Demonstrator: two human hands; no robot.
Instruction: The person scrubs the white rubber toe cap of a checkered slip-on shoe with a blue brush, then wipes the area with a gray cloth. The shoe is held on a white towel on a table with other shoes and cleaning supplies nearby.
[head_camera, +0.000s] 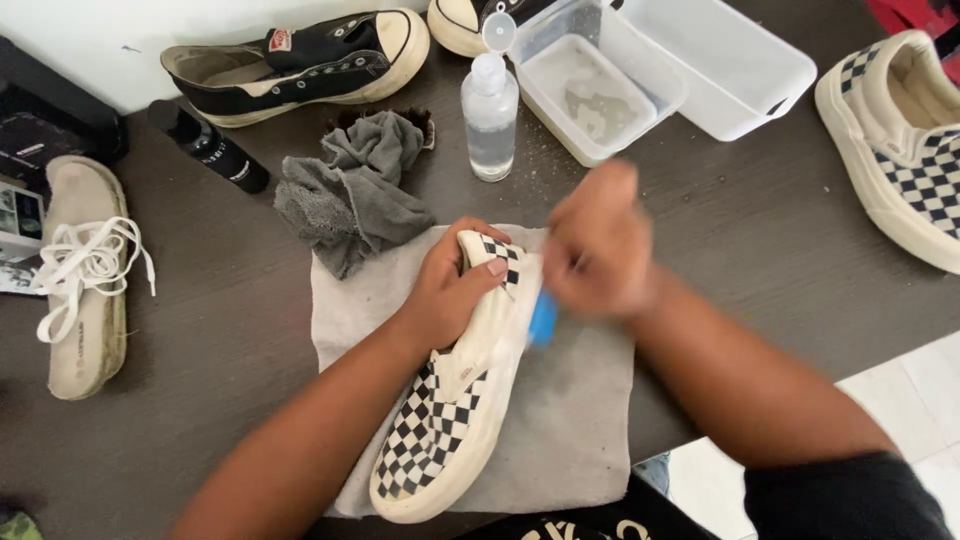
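Observation:
A cream slip-on shoe with a black-and-white checkered top (445, 420) lies on a grey cloth (570, 420) on the dark table. My left hand (450, 290) grips its heel end, thumb across the checkered rim. My right hand (597, 245), blurred by motion, is closed around a blue brush or tool (543, 320) pressed against the shoe's white side.
A crumpled grey rag (350, 195), a clear bottle with its cap open (490, 115), a black spray bottle (210, 148) and white plastic tubs (720, 70) stand behind. A black sneaker (300, 65), an insole with white laces (85, 280) and the matching checkered shoe (900, 140) lie around.

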